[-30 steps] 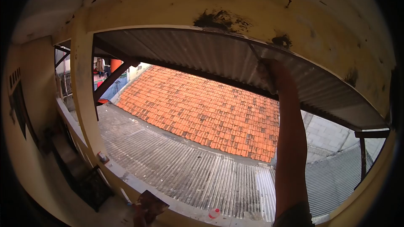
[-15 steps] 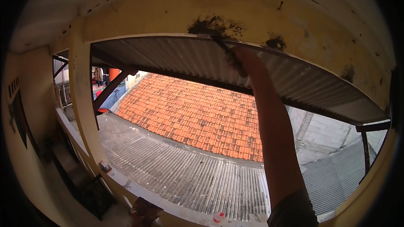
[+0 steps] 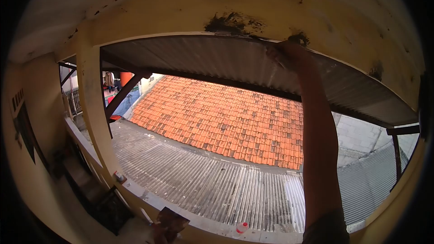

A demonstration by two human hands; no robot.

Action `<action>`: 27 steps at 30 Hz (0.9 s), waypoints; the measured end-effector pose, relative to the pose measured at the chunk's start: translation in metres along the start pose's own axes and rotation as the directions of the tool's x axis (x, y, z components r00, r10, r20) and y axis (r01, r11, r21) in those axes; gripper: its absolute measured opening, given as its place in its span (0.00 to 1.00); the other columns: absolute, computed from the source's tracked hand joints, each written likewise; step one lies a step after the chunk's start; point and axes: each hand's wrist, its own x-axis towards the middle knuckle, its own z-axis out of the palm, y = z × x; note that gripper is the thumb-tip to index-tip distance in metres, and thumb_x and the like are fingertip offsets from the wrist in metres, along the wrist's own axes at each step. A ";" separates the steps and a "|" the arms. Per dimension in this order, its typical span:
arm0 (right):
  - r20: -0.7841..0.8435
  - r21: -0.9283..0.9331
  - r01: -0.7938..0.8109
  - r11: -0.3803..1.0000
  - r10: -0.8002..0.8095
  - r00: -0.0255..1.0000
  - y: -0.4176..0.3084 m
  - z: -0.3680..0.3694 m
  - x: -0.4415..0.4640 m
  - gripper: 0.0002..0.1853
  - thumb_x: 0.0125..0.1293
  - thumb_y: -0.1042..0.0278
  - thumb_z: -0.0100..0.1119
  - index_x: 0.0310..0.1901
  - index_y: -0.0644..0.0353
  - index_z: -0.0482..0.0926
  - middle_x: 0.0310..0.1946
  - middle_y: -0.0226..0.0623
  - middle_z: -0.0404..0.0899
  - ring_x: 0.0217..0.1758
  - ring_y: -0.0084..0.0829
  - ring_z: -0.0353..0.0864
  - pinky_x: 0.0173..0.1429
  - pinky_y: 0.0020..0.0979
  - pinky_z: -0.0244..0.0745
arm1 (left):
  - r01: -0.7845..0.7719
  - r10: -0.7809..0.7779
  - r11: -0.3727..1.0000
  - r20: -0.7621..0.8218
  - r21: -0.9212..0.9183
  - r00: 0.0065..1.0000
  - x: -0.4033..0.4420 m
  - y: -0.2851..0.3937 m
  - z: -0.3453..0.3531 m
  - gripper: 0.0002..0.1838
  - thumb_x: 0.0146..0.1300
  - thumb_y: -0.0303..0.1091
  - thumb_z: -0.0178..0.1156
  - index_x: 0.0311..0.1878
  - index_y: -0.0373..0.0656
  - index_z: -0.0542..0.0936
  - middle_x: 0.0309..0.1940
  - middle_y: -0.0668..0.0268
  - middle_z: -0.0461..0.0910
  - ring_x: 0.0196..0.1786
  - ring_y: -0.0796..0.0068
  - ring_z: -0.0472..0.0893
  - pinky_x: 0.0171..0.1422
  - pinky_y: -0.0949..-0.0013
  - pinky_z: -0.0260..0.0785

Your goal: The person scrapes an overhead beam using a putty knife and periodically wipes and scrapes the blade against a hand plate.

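Note:
My right hand (image 3: 293, 56) is raised to the lower edge of the yellow beam (image 3: 181, 18), fingers closed around a slim dark scraper-like tool (image 3: 264, 40). Its tip lies along the beam's bottom edge; shadow and my fingers hide most of it. Left of the hand, a black smeared patch (image 3: 230, 23) marks the beam. A smaller dark patch (image 3: 298, 39) sits just above my knuckles. At the bottom left is a dark reddish-brown flat piece (image 3: 174, 219); whether my left hand is beneath it I cannot make out.
Below the beam slopes a corrugated awning (image 3: 194, 56). A ledge (image 3: 210, 224) carries a red-capped bottle (image 3: 242, 227) and a small can (image 3: 119, 176). Beyond lie a grey corrugated roof (image 3: 203, 176) and orange roof tiles (image 3: 217, 117). A yellow post (image 3: 88, 95) stands left.
My right hand has moved right along the beam's lower edge with the tool, from near the large black patch to below the smaller one. The view has shifted slightly.

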 end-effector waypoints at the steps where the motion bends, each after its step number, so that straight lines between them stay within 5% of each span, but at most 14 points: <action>1: 0.014 -0.007 -0.001 1.000 0.001 1.000 0.004 -0.005 -0.004 0.09 0.73 0.72 0.44 0.39 0.70 0.69 0.26 0.38 0.71 0.21 0.26 0.70 0.23 0.25 0.69 | 0.000 0.000 1.000 -0.003 -0.007 1.000 0.000 -0.001 -0.001 0.23 0.68 0.33 0.55 0.65 0.38 0.74 0.45 0.58 0.86 0.16 0.89 0.62 0.24 0.85 0.60; 4: 0.145 0.088 -0.189 0.978 0.175 0.974 0.020 -0.008 -0.004 0.09 0.74 0.72 0.43 0.38 0.69 0.69 0.26 0.37 0.72 0.21 0.22 0.71 0.22 0.22 0.69 | 0.013 -0.013 1.000 -0.017 -0.027 1.000 0.001 -0.004 -0.003 0.23 0.68 0.33 0.55 0.65 0.38 0.74 0.46 0.57 0.86 0.16 0.89 0.62 0.25 0.86 0.61; 10: 0.034 -0.286 -0.005 0.958 0.016 0.999 0.051 0.012 0.043 0.12 0.76 0.69 0.44 0.34 0.63 0.71 0.21 0.30 0.71 0.18 0.19 0.68 0.22 0.23 0.68 | 0.010 -0.010 1.000 -0.001 -0.008 1.000 0.002 -0.001 0.000 0.26 0.68 0.34 0.55 0.68 0.38 0.72 0.55 0.52 0.83 0.18 0.91 0.65 0.29 0.86 0.65; 13: 0.224 -0.514 0.206 0.832 -0.102 0.969 0.047 0.004 0.074 0.12 0.76 0.69 0.44 0.33 0.64 0.71 0.19 0.29 0.70 0.17 0.20 0.68 0.22 0.23 0.69 | -0.009 0.011 1.000 0.067 -0.027 0.998 0.007 -0.002 -0.017 0.27 0.68 0.33 0.55 0.69 0.36 0.72 0.59 0.48 0.81 0.24 0.87 0.74 0.35 0.82 0.72; 15: 0.147 -0.196 0.081 0.977 -0.052 0.988 0.039 0.012 0.070 0.11 0.76 0.69 0.44 0.34 0.63 0.71 0.22 0.31 0.71 0.20 0.20 0.69 0.23 0.23 0.69 | -0.015 0.020 0.998 0.096 -0.060 0.995 0.010 -0.004 -0.025 0.25 0.68 0.31 0.55 0.68 0.35 0.73 0.57 0.48 0.82 0.29 0.81 0.80 0.38 0.77 0.75; 19: 0.159 -0.017 0.025 1.000 -0.022 0.987 0.023 0.010 0.053 0.10 0.75 0.69 0.44 0.38 0.65 0.73 0.23 0.35 0.73 0.20 0.26 0.71 0.26 0.27 0.68 | 0.012 -0.010 1.000 0.057 -0.026 0.998 0.011 -0.001 -0.013 0.24 0.68 0.31 0.55 0.67 0.36 0.73 0.55 0.49 0.82 0.29 0.81 0.80 0.37 0.76 0.75; 21: 0.319 0.121 -0.135 0.983 0.090 0.943 0.013 0.000 0.045 0.09 0.76 0.71 0.41 0.41 0.65 0.71 0.25 0.35 0.71 0.22 0.24 0.68 0.25 0.25 0.67 | 0.021 -0.020 1.000 0.053 -0.020 0.998 0.011 -0.001 -0.009 0.24 0.68 0.31 0.55 0.66 0.36 0.73 0.54 0.50 0.81 0.29 0.81 0.80 0.37 0.76 0.75; 25: 0.295 0.197 -0.153 0.968 0.090 0.951 0.005 -0.010 0.012 0.08 0.76 0.72 0.38 0.42 0.65 0.69 0.27 0.36 0.70 0.23 0.23 0.68 0.24 0.23 0.66 | 0.037 -0.037 0.999 0.050 -0.006 0.998 0.011 0.001 -0.003 0.23 0.67 0.30 0.55 0.65 0.37 0.73 0.52 0.52 0.81 0.28 0.80 0.79 0.36 0.75 0.75; 27: 0.151 -0.044 0.045 0.998 -0.038 0.988 0.003 -0.010 -0.014 0.08 0.76 0.71 0.38 0.42 0.64 0.69 0.25 0.35 0.70 0.21 0.22 0.67 0.23 0.22 0.66 | 0.041 -0.040 0.999 0.049 -0.004 0.998 0.012 0.002 -0.002 0.22 0.67 0.30 0.55 0.64 0.37 0.73 0.52 0.53 0.81 0.28 0.80 0.79 0.36 0.75 0.74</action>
